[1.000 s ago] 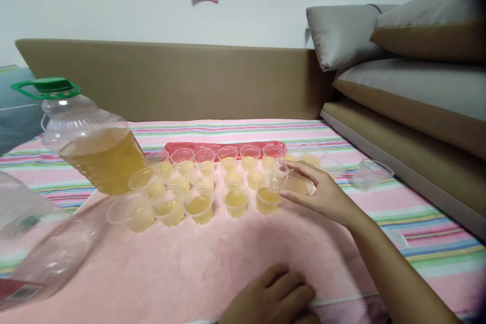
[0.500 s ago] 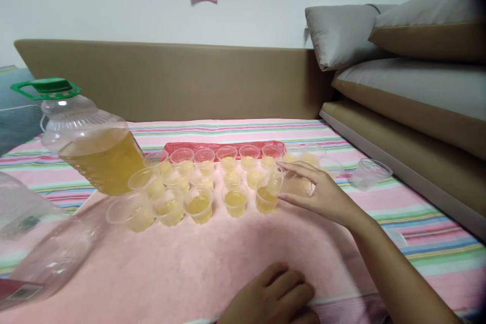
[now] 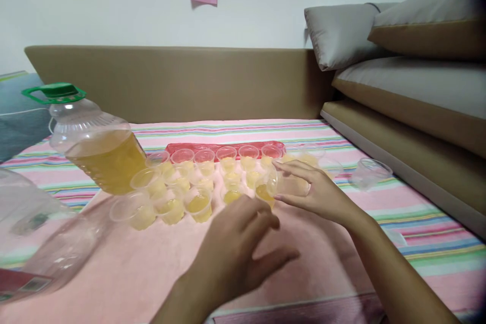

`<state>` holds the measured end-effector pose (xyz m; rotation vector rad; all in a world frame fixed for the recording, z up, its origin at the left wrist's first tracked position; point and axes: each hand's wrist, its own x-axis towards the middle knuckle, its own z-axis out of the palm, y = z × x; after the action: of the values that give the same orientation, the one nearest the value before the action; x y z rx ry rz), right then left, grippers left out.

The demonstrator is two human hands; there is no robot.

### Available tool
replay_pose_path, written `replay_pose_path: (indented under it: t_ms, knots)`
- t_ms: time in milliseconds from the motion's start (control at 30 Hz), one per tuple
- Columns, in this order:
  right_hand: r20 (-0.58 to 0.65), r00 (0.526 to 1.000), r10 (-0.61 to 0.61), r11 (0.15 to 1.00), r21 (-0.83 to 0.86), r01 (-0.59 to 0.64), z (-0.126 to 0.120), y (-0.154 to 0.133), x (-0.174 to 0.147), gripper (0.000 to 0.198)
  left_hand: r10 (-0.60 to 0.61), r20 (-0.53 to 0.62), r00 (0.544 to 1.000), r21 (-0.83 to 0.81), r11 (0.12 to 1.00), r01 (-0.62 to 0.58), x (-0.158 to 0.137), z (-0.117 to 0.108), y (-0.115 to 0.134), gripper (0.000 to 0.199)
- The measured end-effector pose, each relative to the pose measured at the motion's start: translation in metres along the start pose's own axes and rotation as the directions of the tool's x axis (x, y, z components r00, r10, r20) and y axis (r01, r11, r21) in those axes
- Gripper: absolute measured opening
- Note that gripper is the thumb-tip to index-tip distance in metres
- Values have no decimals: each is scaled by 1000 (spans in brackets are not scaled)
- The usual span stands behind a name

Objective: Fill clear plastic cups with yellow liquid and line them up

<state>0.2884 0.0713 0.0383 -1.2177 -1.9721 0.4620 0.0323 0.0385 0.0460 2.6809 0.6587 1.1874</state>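
My right hand [image 3: 322, 191] is closed around a clear plastic cup [image 3: 290, 185], tipped on its side with its rim facing left. That rim overlaps a cup of yellow liquid [image 3: 265, 195] in the front row; whether they touch I cannot tell. My left hand [image 3: 239, 248] is raised in front of the cups, fingers apart and nothing in it, and it partly covers another filled cup [image 3: 232, 195]. Several more cups of yellow liquid stand in rows, among them a front cup [image 3: 199, 206] beyond my left wrist.
A large clear jug [image 3: 108, 159] with a green cap and yellow liquid leans at the left. Nearer lies a clear bottle [image 3: 64, 248]. A red plastic packet [image 3: 224, 148] is behind the cups. One tipped cup [image 3: 369, 173] lies right, by stacked cushions [image 3: 417, 86].
My left hand has risen from the bottom edge toward the front cups and its fingers have spread. My right hand has shifted slightly left with the tipped cup.
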Motion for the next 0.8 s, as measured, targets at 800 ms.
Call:
replay_pose_path:
  t_ms: [800]
  knots:
    - [-27,998,-56,998,-18,55,1,-2,2,59,-149,137,979,43,989,144,37,9,-41,54]
